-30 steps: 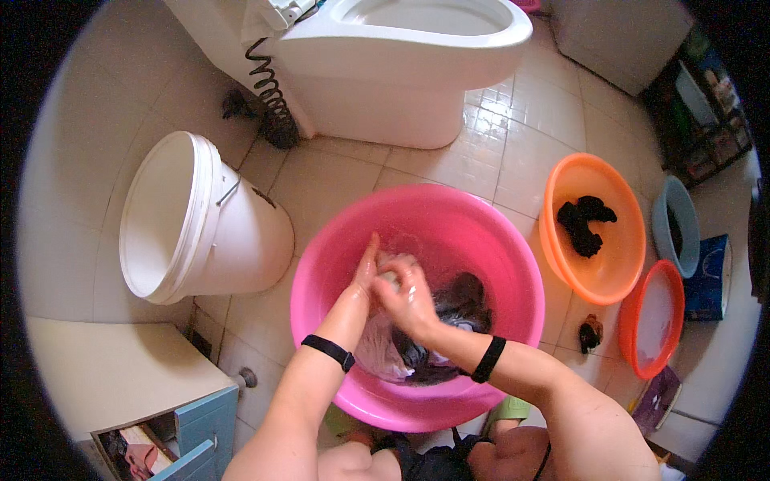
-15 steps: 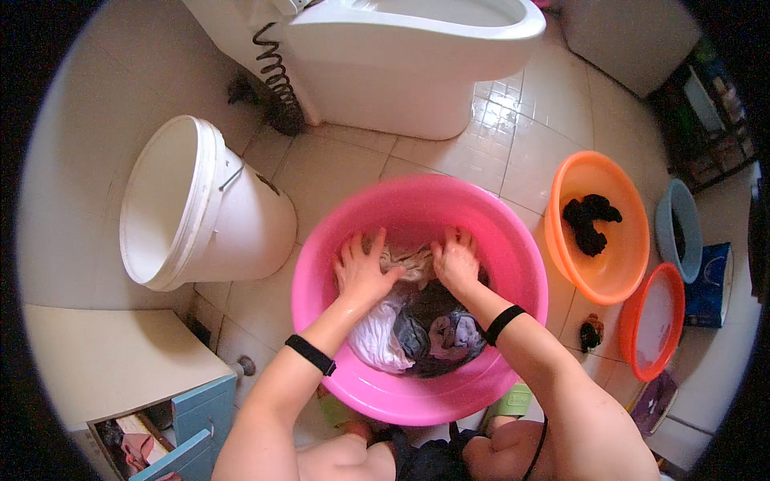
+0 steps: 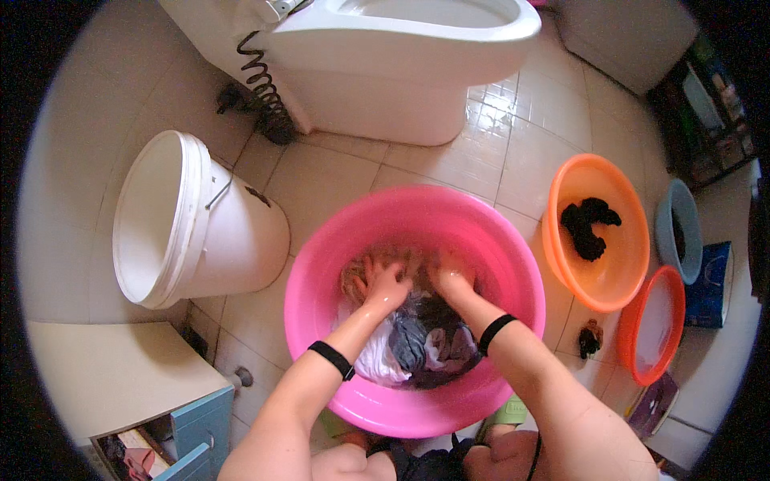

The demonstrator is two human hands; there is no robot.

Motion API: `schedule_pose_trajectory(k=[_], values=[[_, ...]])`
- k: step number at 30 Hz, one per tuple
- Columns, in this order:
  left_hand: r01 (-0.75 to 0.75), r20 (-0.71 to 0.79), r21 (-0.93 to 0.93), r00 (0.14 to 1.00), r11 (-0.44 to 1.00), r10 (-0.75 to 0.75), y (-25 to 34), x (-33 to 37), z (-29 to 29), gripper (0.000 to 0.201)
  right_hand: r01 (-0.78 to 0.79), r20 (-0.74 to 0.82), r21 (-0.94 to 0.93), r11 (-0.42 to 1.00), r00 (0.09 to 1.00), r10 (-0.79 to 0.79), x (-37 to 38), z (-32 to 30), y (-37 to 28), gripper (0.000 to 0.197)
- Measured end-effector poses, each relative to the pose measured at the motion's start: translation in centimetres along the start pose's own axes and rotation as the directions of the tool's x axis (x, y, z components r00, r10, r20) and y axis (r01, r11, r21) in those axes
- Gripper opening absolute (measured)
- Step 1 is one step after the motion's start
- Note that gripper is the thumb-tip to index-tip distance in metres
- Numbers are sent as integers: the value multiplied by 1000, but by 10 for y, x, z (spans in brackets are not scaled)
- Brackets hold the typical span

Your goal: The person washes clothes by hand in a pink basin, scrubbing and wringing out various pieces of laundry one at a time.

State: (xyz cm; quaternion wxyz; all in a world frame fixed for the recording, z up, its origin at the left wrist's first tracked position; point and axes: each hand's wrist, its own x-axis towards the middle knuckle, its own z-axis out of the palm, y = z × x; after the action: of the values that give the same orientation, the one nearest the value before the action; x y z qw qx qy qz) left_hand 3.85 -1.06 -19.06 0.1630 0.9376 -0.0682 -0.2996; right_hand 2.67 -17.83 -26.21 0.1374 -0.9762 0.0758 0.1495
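A large pink basin (image 3: 417, 417) holds dark water with several pieces of laundry in it. My left hand (image 3: 387, 284) is spread over a light patterned cloth (image 3: 351, 279) at the far left of the water, fingertips dipping under. My right hand (image 3: 451, 274) reaches into the water on the far right side; its fingers are mostly submerged, so any grip there is hidden. Nearer to me lie a white cloth (image 3: 377, 357), a dark grey cloth (image 3: 409, 341) and a pale purple cloth (image 3: 445, 345), all partly under water. Black bands circle both my forearms.
A white bucket (image 3: 241, 240) leans at the left, above a cabinet (image 3: 120, 365) with a drawer pulled out. A toilet (image 3: 385, 88) stands beyond. To the right are an orange basin (image 3: 618, 276) with black cloth (image 3: 585, 228), a red basin (image 3: 679, 305) and a blue basin (image 3: 670, 240).
Both hands have gone lower into the water, pushing the light cloth down. It was bunched between them above the surface; now it lies mostly submerged, and the water is stirred.
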Motion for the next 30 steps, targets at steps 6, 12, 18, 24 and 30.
schedule_pose_trajectory(k=[6, 12, 18, 24, 30], values=[[551, 565, -822, 761, -143, -319, 6, -24, -3, 62, -474, 450, 844, 252, 880, 150, -16, -36, -36, 30], [348, 374, -882, 927, -318, -23, -25, 1, -13, 52, 187, -127, 696, 693, 982, -137, -123, -117, -123, 35], [379, 416, -776, 908, -503, 43, -1, -16, 14, 30, 21, -74, 522, 853, 997, 21, -84, -118, -94, 39], [171, 139, -974, 969, 150, -203, 4, -16, -5, 86, -207, -85, 363, 909, 964, 253, -40, -78, -51, 44], [210, 174, -682, 977, 701, -124, 5, -19, 37, 99, -38, 77, -61, 997, 996, 43, -55, 7, -40, 67]])
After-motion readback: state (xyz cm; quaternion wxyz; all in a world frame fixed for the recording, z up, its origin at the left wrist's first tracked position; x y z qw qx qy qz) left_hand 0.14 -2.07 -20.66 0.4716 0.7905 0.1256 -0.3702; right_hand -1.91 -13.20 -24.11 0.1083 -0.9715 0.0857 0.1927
